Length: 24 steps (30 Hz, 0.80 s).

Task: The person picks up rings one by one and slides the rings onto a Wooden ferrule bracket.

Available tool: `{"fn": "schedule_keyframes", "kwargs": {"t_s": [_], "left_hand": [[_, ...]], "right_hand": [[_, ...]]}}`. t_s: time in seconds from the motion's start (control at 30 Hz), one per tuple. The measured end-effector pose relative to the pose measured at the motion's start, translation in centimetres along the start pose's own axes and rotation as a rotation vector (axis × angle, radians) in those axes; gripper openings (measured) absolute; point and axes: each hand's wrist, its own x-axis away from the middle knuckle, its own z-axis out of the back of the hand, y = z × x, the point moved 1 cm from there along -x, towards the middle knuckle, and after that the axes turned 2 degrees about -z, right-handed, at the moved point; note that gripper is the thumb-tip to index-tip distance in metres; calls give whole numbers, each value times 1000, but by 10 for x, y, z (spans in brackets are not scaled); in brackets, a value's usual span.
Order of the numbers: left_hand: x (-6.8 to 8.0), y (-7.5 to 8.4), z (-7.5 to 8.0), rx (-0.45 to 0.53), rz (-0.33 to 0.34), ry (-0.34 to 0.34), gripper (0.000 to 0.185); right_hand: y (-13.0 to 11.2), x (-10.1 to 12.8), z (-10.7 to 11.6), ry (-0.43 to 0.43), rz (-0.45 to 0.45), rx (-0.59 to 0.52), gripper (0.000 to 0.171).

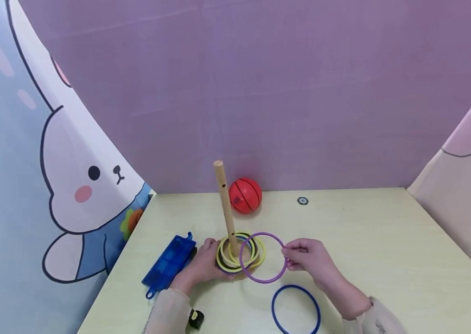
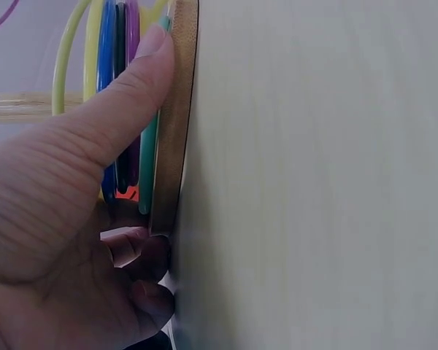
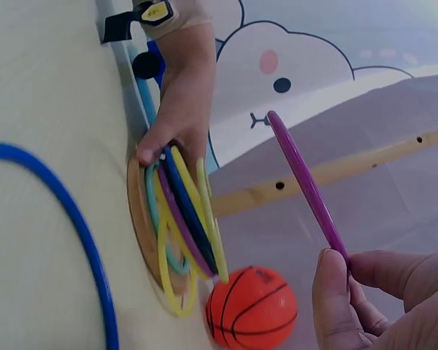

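Observation:
My right hand (image 1: 308,260) pinches a purple ring (image 1: 262,282) between thumb and fingers, as the right wrist view also shows. The ring is raised to the right of an upright wooden peg (image 1: 225,204). Several yellow, blue, purple, black and green rings (image 3: 182,211) are stacked around the peg's foot on a round wooden base (image 2: 177,117). My left hand (image 1: 207,264) grips the near left side of that base, its thumb (image 2: 124,98) pressing at the stacked rings and its fingers curled by the base's edge. A loose blue ring (image 1: 274,311) lies on the table near my right forearm.
A red toy basketball (image 1: 245,195) sits behind the peg, by the purple backdrop. Left of my left hand lies a blue plastic case (image 1: 170,260). A small round disc (image 1: 302,201) is at the table's (image 1: 385,241) back. Printed cloth stands along both sides.

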Motion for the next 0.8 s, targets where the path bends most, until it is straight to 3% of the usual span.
{"fn": "schedule_keyframes", "kwargs": {"t_s": [0.2,0.33,0.57,0.8], "left_hand": [[1,0,1,-8,-5,-1,108],[2,1,2,36,23,-9,109],[1,4,3,16,-88,24,98],[-1,6,0,13,13,-6,111]], "right_hand": [[-15,-8,-26,-50,17,-7,23],[-31,-11,-40,-83,31,-10,24],[-72,-15,-53,-98,107,-60,19],[-118,-15,-48,-79,176,-130,19]]}}
